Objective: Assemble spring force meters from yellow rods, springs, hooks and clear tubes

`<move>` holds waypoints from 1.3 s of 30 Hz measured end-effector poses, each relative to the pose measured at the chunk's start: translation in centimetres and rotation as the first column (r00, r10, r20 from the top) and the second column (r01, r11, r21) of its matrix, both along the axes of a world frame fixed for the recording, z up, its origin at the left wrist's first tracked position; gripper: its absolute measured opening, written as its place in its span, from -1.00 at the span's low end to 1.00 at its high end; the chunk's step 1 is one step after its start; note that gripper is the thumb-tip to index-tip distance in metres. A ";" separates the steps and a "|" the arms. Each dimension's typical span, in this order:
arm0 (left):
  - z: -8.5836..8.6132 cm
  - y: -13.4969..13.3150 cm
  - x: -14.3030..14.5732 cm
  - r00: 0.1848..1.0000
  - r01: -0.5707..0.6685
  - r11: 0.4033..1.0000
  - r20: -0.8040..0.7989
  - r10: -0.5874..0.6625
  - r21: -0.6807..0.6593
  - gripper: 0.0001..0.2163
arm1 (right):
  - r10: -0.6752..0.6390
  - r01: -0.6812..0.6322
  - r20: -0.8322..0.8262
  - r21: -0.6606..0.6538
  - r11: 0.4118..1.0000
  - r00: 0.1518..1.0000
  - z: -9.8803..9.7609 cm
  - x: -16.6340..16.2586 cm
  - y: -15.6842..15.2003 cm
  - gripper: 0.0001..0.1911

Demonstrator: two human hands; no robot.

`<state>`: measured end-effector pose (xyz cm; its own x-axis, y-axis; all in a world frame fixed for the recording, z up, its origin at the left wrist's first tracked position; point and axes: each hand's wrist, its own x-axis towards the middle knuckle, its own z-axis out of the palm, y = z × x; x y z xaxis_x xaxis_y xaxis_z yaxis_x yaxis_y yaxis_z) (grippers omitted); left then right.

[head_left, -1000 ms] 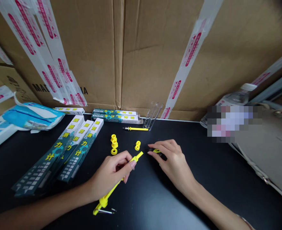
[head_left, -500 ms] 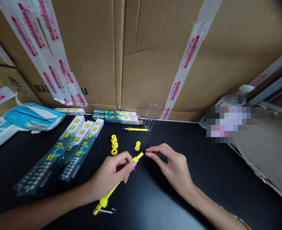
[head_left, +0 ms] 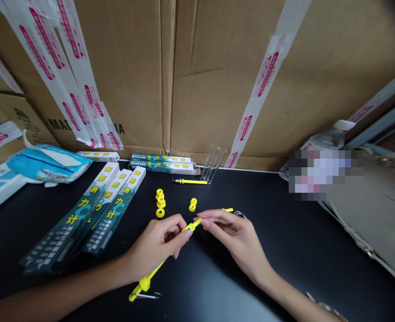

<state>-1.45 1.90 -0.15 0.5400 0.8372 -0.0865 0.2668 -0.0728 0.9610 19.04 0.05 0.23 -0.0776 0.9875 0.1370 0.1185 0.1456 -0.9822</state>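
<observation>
My left hand (head_left: 162, 239) is closed around a yellow plastic rod (head_left: 192, 225), its narrow end pointing up and right. A yellow rod with a collar (head_left: 145, 282) shows below that hand; whether it is the same piece I cannot tell. Beside its lower end lie thin metal pins (head_left: 147, 296). My right hand (head_left: 236, 235) pinches at the narrow tip, its fingertips hiding the small shiny piece seen there earlier. Behind the right hand poke out another yellow rod end (head_left: 229, 209) and metal rings (head_left: 240, 215). Yellow collars (head_left: 160, 202) and small yellow rings (head_left: 192, 205) stand beyond my hands.
Long printed boxes (head_left: 117, 210) lie at left, more boxes (head_left: 164, 163) at the back. Clear tubes (head_left: 212, 163) stand near a yellow rod with a metal tip (head_left: 192, 181). A blue packet (head_left: 50, 163), a bottle (head_left: 334, 134) and a beige bag (head_left: 375, 219) flank the black table.
My right hand has moved slightly left, bringing its fingertips from just beside the rod's tip onto it. A yellow rod end and rings now show behind that hand. My left hand stays nearly still.
</observation>
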 end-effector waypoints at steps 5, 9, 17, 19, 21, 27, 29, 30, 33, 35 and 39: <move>-0.1 -0.1 0.0 1.000 0.010 1.000 -0.008 -0.010 -0.004 -0.74 | 0.038 -0.038 -0.016 -0.026 0.999 0.999 -0.4 -0.1 0.0 -0.75; -0.1 -0.1 0.0 0.999 0.026 1.000 -0.019 -0.026 0.004 -0.73 | 0.068 -0.069 -0.015 -0.045 0.997 0.998 -0.5 -0.1 0.0 -0.71; 0.1 -0.2 -0.1 0.999 0.039 0.999 -0.026 -0.039 0.018 -0.72 | 0.153 -0.153 0.002 -0.050 0.987 0.988 -0.7 -0.2 0.1 -0.82; 0.2 -0.2 0.0 0.999 0.038 0.999 -0.028 -0.038 0.016 -0.71 | 0.166 -0.165 0.009 -0.053 0.985 0.986 -0.7 -0.1 0.1 -0.83; 0.2 -0.2 0.0 0.999 0.033 0.999 -0.026 -0.033 0.015 -0.71 | 0.173 -0.172 0.018 -0.054 0.984 0.985 -0.6 -0.2 0.1 -0.83; 0.2 -0.1 0.0 1.000 0.020 1.000 -0.002 -0.020 0.007 -0.72 | 0.147 -0.145 0.046 -0.042 0.988 0.988 0.2 0.1 0.2 -0.73; 0.2 -0.1 0.0 1.000 0.008 1.000 0.004 -0.008 0.004 -0.73 | 0.133 -0.131 0.043 -0.055 0.990 0.990 0.5 0.8 0.6 -0.59; 0.2 -0.1 0.0 1.000 0.001 1.000 0.008 -0.001 0.003 -0.73 | 0.116 -0.113 0.040 -0.065 0.991 0.993 0.7 1.4 1.0 -0.53; 0.2 -0.1 0.0 1.000 -0.020 1.000 0.025 0.020 0.005 -0.73 | -0.022 0.026 0.057 -0.062 0.998 0.998 0.5 3.8 2.7 -0.52; 0.2 -0.1 0.0 0.999 -0.038 0.999 0.038 0.038 0.006 -0.72 | -0.118 0.122 0.089 -0.044 0.991 0.989 -0.1 5.2 4.2 -0.52; 0.0 -0.1 0.1 0.995 -0.085 0.996 0.060 0.086 -0.019 -0.70 | -0.195 0.202 0.190 -0.019 0.979 0.962 -1.6 6.4 7.7 -0.59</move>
<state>-1.34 1.80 -0.12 0.4716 0.8790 -0.0701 0.2126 -0.0362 0.9765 25.47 7.73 -1.41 0.0999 0.9899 0.1009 0.3229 0.0637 -0.9443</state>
